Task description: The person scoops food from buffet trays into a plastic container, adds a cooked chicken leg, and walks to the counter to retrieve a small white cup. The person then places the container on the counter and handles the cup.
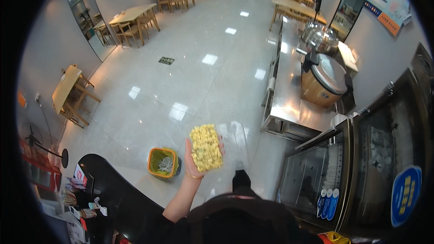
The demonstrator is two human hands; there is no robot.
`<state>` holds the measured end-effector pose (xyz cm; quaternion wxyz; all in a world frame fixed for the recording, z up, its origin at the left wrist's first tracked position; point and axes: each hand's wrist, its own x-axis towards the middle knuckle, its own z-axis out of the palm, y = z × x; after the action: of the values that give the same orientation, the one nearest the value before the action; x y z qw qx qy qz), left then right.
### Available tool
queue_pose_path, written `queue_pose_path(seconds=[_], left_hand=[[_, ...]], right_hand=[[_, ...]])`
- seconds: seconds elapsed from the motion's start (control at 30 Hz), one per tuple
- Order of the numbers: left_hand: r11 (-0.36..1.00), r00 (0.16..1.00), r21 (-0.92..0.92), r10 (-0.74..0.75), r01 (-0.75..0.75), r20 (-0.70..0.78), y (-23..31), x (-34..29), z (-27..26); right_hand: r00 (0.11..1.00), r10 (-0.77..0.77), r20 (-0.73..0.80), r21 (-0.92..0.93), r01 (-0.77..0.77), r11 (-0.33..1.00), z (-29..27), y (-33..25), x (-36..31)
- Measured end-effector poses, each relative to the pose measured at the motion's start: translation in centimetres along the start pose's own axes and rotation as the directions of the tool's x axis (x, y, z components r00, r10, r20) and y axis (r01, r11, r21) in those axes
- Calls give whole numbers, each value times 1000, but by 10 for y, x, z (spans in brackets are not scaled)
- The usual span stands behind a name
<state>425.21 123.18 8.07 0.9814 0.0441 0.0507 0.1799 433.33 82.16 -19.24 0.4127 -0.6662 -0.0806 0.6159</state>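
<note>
One left hand (pixel 192 166), fingers curled beneath a clear takeaway box (pixel 223 157): apparently filled with yellow crumbled food (pixel 206 148), clear lid (pixel 237 136) unclosed at right; right hand out of sight. Beyond, one orange-rimmed bin (pixel 151 159); farther, wooden dining tables (pixel 132 14).

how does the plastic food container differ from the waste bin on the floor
Pose: the food container is held up in the left hand, while the waste bin stands on the floor.
Look: the food container is clear plastic; the waste bin has an orange rim.
Contents: the food container holds chunky yellow food, the waste bin pale, crumpled litter.
Shared: both are open, with their contents showing.
</note>
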Motion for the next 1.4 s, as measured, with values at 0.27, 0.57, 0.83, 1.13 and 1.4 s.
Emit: queue_pose_path(seconds=[0.27,0.57,0.83,1.13,1.4], left_hand=[[972,971,14,235,-235,-45,69,119,6],[924,908,108,381,-367,-172,175,263,-32],[980,980,58,191,-188,-55,271,513,8],[993,994,81,91,-87,-56,289,740,15],[964,971,154,230,-218,-64,347,885,27]], right_hand=[[975,85,205,-793,114,598,-70,-299,122],[864,-499,72,-624,429,653,-137,-551,323],[881,72,-468,-160,-165,973,-271,-458,336],[664,634,-397,458,-455,764,-307,-419,388],[867,-54,-496,-132,-14,991,-502,-787,620]])
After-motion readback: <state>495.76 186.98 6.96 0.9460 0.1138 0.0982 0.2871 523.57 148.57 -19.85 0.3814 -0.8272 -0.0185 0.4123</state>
